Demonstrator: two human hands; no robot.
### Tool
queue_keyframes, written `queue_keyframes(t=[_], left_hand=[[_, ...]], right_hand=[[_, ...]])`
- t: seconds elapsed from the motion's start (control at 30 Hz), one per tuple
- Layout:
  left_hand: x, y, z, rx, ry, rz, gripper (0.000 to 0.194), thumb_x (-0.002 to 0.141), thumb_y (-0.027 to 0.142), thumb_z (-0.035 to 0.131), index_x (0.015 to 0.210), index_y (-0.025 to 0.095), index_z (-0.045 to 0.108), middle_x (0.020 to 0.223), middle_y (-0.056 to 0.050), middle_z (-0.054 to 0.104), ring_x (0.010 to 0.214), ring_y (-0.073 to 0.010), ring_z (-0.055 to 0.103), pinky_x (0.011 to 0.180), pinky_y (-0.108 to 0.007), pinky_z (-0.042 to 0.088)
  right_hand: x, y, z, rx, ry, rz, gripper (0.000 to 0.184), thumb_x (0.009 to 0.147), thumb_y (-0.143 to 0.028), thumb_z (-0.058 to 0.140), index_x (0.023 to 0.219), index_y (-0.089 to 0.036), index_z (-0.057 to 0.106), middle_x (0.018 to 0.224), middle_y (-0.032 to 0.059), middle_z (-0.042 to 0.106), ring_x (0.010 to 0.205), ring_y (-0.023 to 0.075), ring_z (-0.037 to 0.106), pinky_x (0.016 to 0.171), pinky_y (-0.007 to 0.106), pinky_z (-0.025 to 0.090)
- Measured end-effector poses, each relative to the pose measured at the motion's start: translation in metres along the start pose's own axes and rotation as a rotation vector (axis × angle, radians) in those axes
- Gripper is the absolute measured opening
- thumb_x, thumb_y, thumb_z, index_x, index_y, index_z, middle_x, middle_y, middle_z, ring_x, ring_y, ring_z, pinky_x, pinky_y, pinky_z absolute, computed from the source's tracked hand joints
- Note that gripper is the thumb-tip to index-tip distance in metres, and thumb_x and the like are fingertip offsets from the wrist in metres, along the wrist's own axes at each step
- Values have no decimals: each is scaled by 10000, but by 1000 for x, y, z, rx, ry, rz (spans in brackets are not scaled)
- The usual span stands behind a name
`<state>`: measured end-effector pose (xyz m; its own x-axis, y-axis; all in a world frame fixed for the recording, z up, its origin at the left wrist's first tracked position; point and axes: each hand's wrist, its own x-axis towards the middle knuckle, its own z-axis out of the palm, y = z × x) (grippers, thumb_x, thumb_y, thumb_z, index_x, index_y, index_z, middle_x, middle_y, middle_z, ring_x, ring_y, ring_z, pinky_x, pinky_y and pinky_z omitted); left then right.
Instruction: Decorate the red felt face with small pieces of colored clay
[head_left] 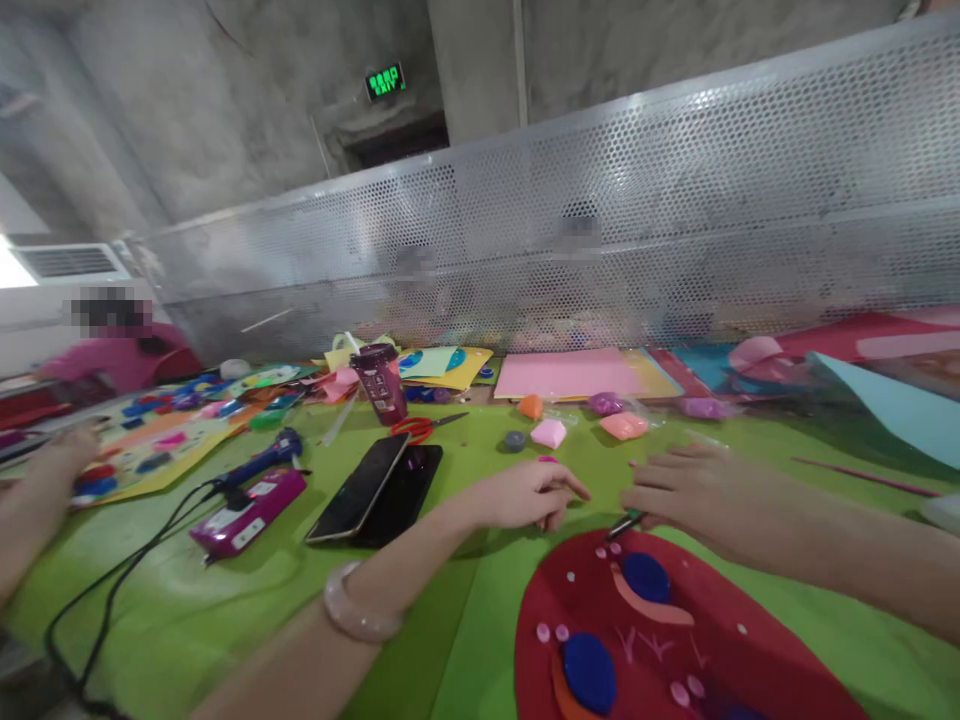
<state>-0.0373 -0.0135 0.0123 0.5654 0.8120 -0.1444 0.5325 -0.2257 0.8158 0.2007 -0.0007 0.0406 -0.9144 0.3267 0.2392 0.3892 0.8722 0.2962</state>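
Observation:
A red oval sheet (645, 640) lies low in the view, bearing blue discs (589, 672), a peach curved strip (652, 597) and small pink dots. My right hand (682, 488) is closed round a thin pen-like tool (624, 523) with a green part and a dark tip. That tip is at the sheet's upper edge, near two pink dots; whether it touches cannot be made out. To its left, my left hand (529, 495) hovers over the green table, index finger stretched out and the others loosely bent, with nothing visible in it. A pale bangle (360, 610) circles my left wrist.
Bags of coloured clay (549, 432) lie beyond my hands. Further left are two phones (364, 490), red scissors (420, 428), a lidded cup (379, 385), and a purple power strip (251, 513) with cables. Another person's arm (49, 490) reaches in at far left. Perforated metal panels (585, 220) stand behind.

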Motion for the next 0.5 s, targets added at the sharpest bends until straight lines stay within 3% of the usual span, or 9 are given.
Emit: queue_keyframes(t=[0.17,0.37,0.5], left_hand=[[2,-3,-1,-37,26,-14,287,852,192,377,1069,127,553,596,20,527,526,-99,490,543,-223,410],[0,-2,2,-46,32,9,247,850,193,386,1006,134,567,590,22,521,524,-100,499,537,-224,416],[-1,-7,-1,-81,34,37,167,827,230,464,919,142,572,689,-2,553,563,-99,533,536,-224,439]], right_hand=[[6,-10,18,-68,-52,47,188,748,-57,510,840,-201,589,779,25,601,712,190,547,620,301,385],[0,-7,34,-76,38,18,204,766,-41,449,812,-194,576,739,25,572,676,185,511,615,300,344],[0,-5,38,-61,74,24,182,806,-75,434,784,-194,570,716,28,563,666,190,495,608,301,326]])
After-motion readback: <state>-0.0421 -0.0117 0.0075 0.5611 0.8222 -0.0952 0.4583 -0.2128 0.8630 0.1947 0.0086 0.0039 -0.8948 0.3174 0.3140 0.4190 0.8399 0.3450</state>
